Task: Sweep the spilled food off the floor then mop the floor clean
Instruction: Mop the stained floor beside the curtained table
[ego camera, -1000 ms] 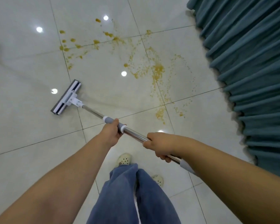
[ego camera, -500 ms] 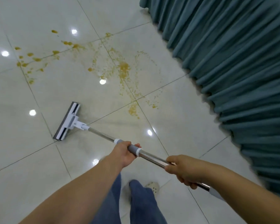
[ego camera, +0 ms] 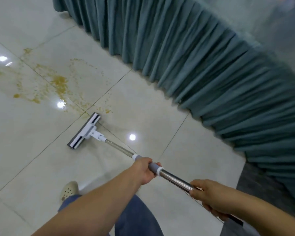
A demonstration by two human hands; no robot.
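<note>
Partly hidden, mop (ego camera: 84, 132) handle's end (ego camera: 235, 221) passes beneath right hand (ego camera: 209, 196).

You're indoors, likely a home room: glossy cream tiled floor (ego camera: 32, 167) and long pleated teal fabric curtains (ego camera: 203, 68).

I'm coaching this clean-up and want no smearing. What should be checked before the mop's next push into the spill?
1. Both hands on the handle: left hand on the grey grip, right hand further back. Ok.
2. Mop head flat on the floor: ok.
3. Head at the edge of the yellow spill: ok, its far end sits beside the nearest crumbs.
4. Loose bits swept up first: not ok, crumbs remain scattered.
5. Curtain away from the head: ok.
6. Mop pad damp: cannot tell.
</note>
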